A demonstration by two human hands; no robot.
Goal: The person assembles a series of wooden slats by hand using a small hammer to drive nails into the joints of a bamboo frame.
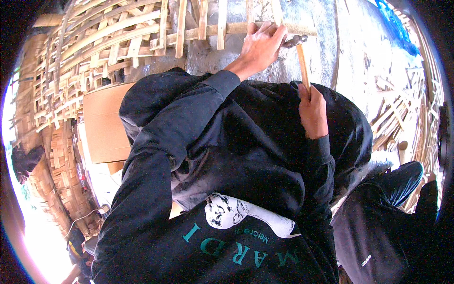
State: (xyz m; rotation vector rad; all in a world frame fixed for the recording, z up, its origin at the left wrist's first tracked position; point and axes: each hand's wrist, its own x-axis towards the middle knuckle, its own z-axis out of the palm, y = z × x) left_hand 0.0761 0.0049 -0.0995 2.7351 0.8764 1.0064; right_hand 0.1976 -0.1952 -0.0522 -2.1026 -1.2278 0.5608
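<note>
My right hand (313,111) is wrapped round the lower end of a hammer's (303,66) wooden handle, just above my right thigh. The dark metal hammer head points up toward the far side, close to the fingers of my left hand (262,47). That left hand is closed over a crosswise bamboo strip (231,29), where an upright strip (277,10) meets it. Its fingertips are partly hidden, so the exact pinch is hard to see. Several short upright slats (222,23) cross the same strip to the left.
A woven bamboo lattice (106,33) spreads over the far left. A cardboard box (106,125) stands by my left knee. Bamboo strips (392,113) lie piled at the right, below blue plastic (395,23). Another person in dark clothes (373,227) sits close at the lower right.
</note>
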